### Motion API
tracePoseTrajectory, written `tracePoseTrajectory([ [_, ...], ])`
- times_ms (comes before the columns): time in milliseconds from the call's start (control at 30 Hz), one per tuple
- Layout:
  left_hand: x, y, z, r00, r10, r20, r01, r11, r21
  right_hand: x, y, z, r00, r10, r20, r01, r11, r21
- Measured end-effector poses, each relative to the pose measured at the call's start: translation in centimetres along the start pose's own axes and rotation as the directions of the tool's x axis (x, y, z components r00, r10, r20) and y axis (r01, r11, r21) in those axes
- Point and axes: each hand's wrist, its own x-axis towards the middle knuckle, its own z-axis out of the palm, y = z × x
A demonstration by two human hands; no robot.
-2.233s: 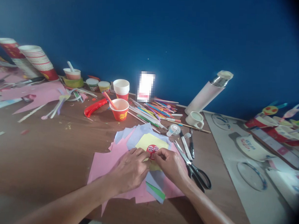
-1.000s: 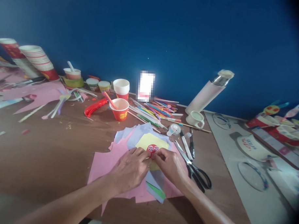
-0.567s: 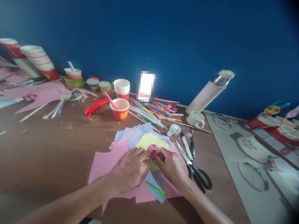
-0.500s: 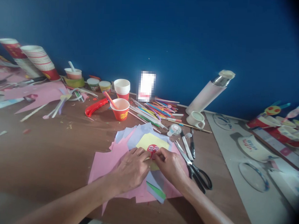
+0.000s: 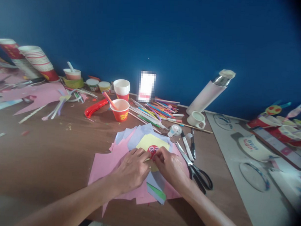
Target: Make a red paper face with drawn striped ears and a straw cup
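A small red paper disc (image 5: 152, 150) with white eye-like shapes lies over a yellow sheet (image 5: 146, 142), on a pile of lilac and pink paper (image 5: 103, 164). My left hand (image 5: 133, 168) rests on the pile, its curled fingers at the disc's left edge. From the right, my right hand (image 5: 170, 168) pinches at the disc's lower right side. The fingertips of both hands nearly meet, and they hide the lower part of the disc. Black-handled scissors (image 5: 196, 174) lie partly open beside my right hand.
Behind the paper are a red cup (image 5: 121, 111), loose coloured sticks (image 5: 155, 113), a tape roll (image 5: 175, 130) and a mug (image 5: 196, 119). A tall flask (image 5: 210, 92) leans near the blue wall. Stacked cups (image 5: 40, 61) stand at the far left.
The view has shifted slightly. My right hand's fingertips have moved a little over the disc, while my left hand stays in place.
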Motion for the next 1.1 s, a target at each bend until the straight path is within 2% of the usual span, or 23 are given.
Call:
tracePoseTrajectory([
  [467,0.1,-0.2,-0.1,1.0,-0.002,0.007,0.002,1.0,0.026,0.1,1.6,-2.1,0.998,0.014,-0.057,-0.006,0.991,0.135],
  [600,0.0,-0.2,-0.1,1.0,0.002,0.028,-0.003,1.0,0.022,-0.5,1.3,-2.4,0.995,-0.098,-0.027,0.101,0.985,0.142],
  [667,0.0,-0.3,0.0,1.0,0.003,0.024,-0.003,1.0,0.015,-0.7,1.3,-2.2,0.977,-0.214,-0.024,0.215,0.969,0.124],
  [800,-0.2,-0.4,0.3,1.0,-0.007,0.01,0.007,1.0,-0.016,-1.1,1.6,-1.6,0.908,-0.41,-0.09,0.417,0.905,0.088],
  [1033,-0.2,-0.3,0.4,1.0,-0.025,-0.006,0.025,0.999,-0.028,-2.3,1.8,-1.3,0.792,-0.591,-0.154,0.596,0.803,-0.016],
  [1100,-0.2,-0.3,0.4,1.0,-0.031,-0.005,0.031,0.999,-0.034,-2.3,1.9,-1.0,0.776,-0.611,-0.157,0.612,0.789,-0.053],
])
